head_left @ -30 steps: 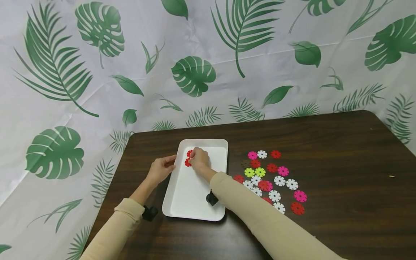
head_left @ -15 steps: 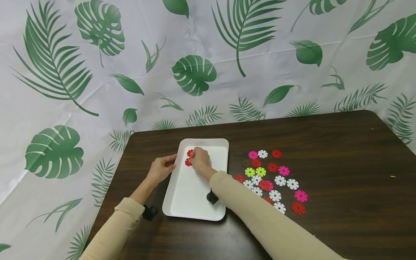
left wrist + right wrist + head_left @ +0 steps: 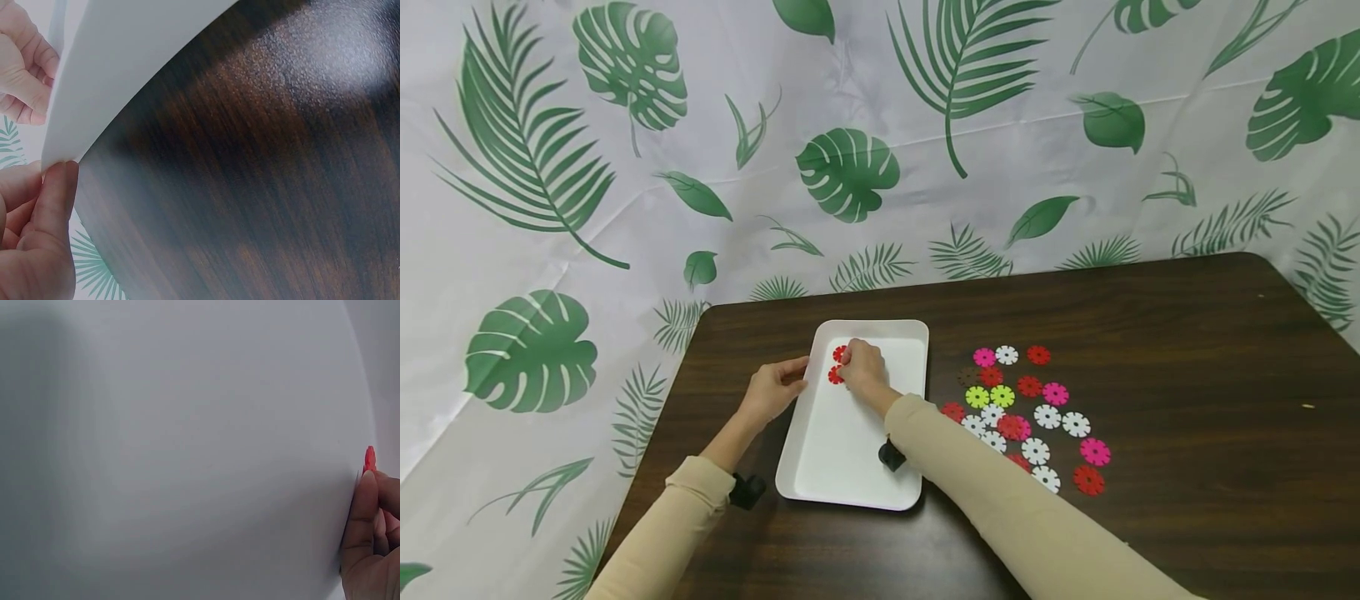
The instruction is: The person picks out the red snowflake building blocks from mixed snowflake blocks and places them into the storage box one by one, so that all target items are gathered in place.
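Practically no displacement is registered against the head view of one second ago: both hands are kept in the same positions, and the loose discs are left undisturbed. The rim of the white tray (image 3: 850,458) is pinched at its left long side between the thumb and fingers of the left hand (image 3: 770,392). A red piece (image 3: 370,459) is pinched between the thumb and fingertips of the right hand (image 3: 865,369), inside the tray near its upper left part. An upper red disc (image 3: 838,353) and a lower red disc (image 3: 834,375) are seen just left of that hand. The tray is formed with smooth raised walls and rounded corners. Flat round discs with notched edges, among them a white disc (image 3: 1035,451) and a pink disc (image 3: 1095,452), are scattered on the dark wood-grained table (image 3: 1187,350). Both red discs are partly covered by the right hand; which one is gripped cannot be told. Some loose discs are overlapped, and others are partly hidden by the right sleeve (image 3: 1000,500).
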{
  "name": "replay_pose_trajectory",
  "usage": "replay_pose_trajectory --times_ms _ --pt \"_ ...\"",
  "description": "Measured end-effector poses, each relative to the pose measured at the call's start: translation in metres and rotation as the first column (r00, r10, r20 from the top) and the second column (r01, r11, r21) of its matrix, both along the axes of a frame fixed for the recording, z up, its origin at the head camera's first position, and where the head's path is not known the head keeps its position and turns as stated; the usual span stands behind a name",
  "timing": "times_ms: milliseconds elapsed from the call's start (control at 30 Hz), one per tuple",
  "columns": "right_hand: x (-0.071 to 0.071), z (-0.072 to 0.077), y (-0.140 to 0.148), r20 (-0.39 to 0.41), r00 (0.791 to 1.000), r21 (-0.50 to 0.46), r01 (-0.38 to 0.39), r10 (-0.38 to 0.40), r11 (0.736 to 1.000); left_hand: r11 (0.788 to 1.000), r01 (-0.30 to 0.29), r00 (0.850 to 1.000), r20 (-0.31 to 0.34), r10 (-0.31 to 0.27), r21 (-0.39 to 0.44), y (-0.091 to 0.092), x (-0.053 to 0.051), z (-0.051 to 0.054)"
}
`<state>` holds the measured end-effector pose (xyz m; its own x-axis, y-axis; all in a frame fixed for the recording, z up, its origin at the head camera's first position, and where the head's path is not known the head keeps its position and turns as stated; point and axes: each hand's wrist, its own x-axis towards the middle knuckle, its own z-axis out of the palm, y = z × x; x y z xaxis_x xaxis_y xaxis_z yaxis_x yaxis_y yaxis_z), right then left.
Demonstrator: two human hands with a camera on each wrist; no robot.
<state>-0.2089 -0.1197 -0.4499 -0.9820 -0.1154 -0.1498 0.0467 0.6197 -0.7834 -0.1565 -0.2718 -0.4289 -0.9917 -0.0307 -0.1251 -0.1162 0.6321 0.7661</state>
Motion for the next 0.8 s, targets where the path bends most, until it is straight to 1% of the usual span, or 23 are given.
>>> replay_pose_trajectory --times_ms 267,400,500,600,800 --pt "-0.0001 -0.0004 0.0009 -0.033 0.999 0.017 -0.013 0.014 1.0 1.0 0.004 1.0 0.0 -0.004 0.003 0.0002 0.0003 0.001" --pt "-0.0012 -0.0006 0.001 -0.024 1.0 0.011 -0.014 0.014 1.0 1.0 -0.002 1.0 0.002 0.002 -0.004 0.0005 -0.0004 0.0013" --pt "-0.0019 -0.001 0.0012 -0.002 1.0 -0.011 -0.014 0.014 1.0 1.0 -0.012 1.0 0.013 0.012 -0.009 0.0007 -0.0003 0.0007" --pt "-0.002 -0.0011 0.0025 0.016 1.0 -0.048 -0.009 0.01 0.999 1.0 -0.009 1.0 0.014 0.009 -0.018 0.0006 -0.0002 -0.0006" --pt "-0.0012 0.0013 0.0053 0.012 1.0 -0.116 0.0 0.001 0.993 1.0 -0.013 1.0 0.015 0.014 -0.017 0.0013 0.0002 0.0007"
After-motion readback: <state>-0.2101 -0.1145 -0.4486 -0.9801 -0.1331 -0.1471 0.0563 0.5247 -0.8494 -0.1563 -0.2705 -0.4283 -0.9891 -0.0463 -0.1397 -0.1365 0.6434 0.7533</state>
